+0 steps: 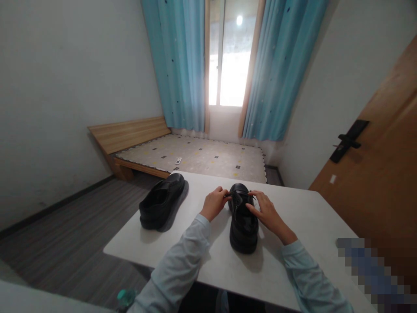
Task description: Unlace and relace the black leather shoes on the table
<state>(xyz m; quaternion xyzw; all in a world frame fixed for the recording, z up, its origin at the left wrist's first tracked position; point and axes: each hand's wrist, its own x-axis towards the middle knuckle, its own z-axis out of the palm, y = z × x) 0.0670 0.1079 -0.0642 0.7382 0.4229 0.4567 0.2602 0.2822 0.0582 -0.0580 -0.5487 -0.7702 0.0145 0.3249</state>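
Two black shoes rest on a white table. The right-hand shoe (pixel 243 232) stands upright, toe pointing away from me, between my hands. My left hand (pixel 215 203) is at its left side near the toe, thumb and forefinger pinched on a dark lace. On the other side, my right hand (pixel 265 211) has its fingers apart, touching the shoe's upper by the opening and the lace area; a bit of dark lace shows at its fingertips. The other shoe (pixel 158 208) sits further left, untouched, also toe away.
The white table (pixel 293 208) spans the foreground. Behind it is a bed (pixel 202 152) with a small white object (pixel 178 161) on it. A wooden door (pixel 384 174) stands at right, and a green-capped bottle (pixel 126 298) is at bottom left.
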